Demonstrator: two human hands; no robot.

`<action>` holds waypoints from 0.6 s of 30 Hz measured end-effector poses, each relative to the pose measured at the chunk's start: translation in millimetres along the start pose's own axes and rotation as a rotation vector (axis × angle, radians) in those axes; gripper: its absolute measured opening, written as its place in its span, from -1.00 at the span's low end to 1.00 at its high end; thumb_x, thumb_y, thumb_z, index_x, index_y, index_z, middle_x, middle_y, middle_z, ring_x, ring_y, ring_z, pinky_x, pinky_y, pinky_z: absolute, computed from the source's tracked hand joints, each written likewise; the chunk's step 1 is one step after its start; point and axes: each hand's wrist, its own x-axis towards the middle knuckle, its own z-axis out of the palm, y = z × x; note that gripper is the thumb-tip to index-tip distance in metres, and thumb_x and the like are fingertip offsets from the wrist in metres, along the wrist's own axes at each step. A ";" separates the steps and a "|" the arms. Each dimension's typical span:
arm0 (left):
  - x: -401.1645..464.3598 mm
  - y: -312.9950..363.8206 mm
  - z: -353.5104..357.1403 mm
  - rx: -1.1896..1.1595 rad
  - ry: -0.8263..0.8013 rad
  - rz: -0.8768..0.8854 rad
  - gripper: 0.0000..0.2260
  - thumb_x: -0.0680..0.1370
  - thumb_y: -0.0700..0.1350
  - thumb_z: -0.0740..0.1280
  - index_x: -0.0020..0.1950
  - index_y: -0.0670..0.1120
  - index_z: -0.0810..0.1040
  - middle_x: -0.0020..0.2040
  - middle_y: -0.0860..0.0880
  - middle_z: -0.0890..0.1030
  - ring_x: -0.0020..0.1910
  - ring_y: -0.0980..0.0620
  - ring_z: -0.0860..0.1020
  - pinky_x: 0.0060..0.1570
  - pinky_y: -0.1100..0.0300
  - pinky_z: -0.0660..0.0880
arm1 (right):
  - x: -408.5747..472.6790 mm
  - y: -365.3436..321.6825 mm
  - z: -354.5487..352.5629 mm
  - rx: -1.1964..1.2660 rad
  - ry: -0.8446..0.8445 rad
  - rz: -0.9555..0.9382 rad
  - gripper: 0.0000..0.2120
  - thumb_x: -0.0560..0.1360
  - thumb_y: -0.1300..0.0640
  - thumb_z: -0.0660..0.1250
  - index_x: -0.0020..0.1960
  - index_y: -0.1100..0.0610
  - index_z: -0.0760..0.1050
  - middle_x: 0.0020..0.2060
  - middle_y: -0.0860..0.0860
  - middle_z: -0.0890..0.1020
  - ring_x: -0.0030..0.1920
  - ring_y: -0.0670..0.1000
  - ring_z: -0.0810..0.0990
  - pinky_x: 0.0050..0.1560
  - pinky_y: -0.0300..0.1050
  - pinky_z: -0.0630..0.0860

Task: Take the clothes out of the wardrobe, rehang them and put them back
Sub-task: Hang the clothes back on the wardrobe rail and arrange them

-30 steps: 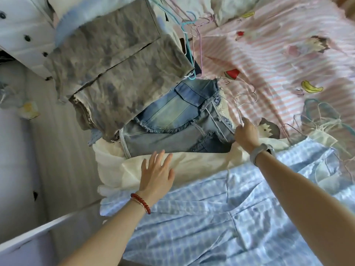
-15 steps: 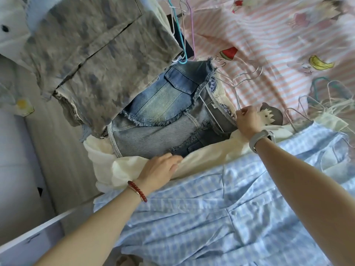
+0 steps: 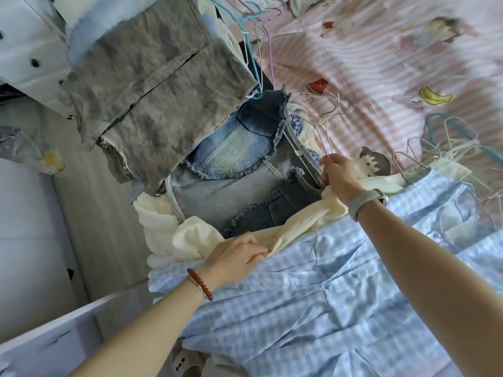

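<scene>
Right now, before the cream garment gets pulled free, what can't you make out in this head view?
- Cream garment: its shape and type, since it lies bunched under the denim shorts and the blue checked dress.
- Right hand: fingertips curl under, so whether it pinches the wire hanger or only cloth is unclear.
- Left hand: fingertips buried in cream fabric.
- Hanger pile: count unclear, tangled.
- Wardrobe: not in view.

Soft, even daylight fills the room — no hard glare. The forearms cast faint shadows on the blue checked garment (image 3: 313, 308). Wide-angle distortion bends the edges. The pink striped bedsheet (image 3: 381, 63) blurs toward the top right corner — the centre stays reasonably sharp.
</scene>
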 end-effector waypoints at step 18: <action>54.2 20.9 -123.0 -0.141 0.442 -0.121 -0.65 0.60 -0.12 0.16 0.39 -0.11 0.32 0.26 -0.11 0.40 0.14 -0.05 0.47 0.13 0.10 0.39 | -55.8 -8.9 -27.9 0.152 -0.026 -0.056 -0.57 0.51 -0.08 0.21 -0.43 0.06 0.17 -0.53 -0.02 0.21 -0.48 -0.03 0.16 -0.37 -0.13 0.12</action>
